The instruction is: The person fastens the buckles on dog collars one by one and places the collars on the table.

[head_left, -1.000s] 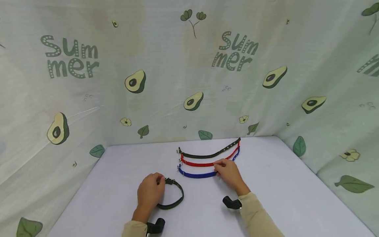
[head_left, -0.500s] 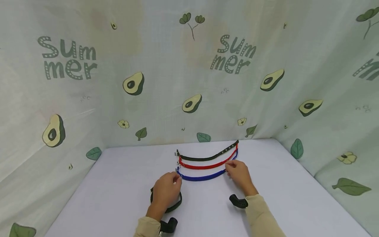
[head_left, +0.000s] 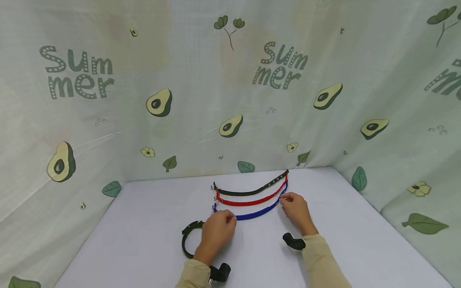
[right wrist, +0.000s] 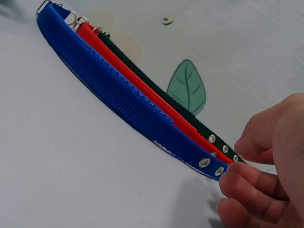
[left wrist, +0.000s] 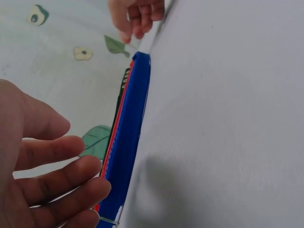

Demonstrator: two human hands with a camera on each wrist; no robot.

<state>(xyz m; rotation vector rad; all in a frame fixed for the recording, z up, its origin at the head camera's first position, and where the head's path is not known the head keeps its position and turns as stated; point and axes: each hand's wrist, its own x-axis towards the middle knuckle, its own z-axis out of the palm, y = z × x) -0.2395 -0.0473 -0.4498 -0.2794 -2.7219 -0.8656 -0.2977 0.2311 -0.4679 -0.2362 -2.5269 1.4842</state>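
The blue strap is laid on the worktop with its long axis left to right, bowed toward the near side, its right end curved to the far side. The red strap and the dark strap are ranged beyond it. The left hand is placed by the strap's left part — fingers loosely spread, nothing held. The right hand is set nearer the holed right end; its thumb and forefinger are parted, with no grip shown, though whether the strap is touched cannot be told. The dark loop is partly hidden, left of the left hand.
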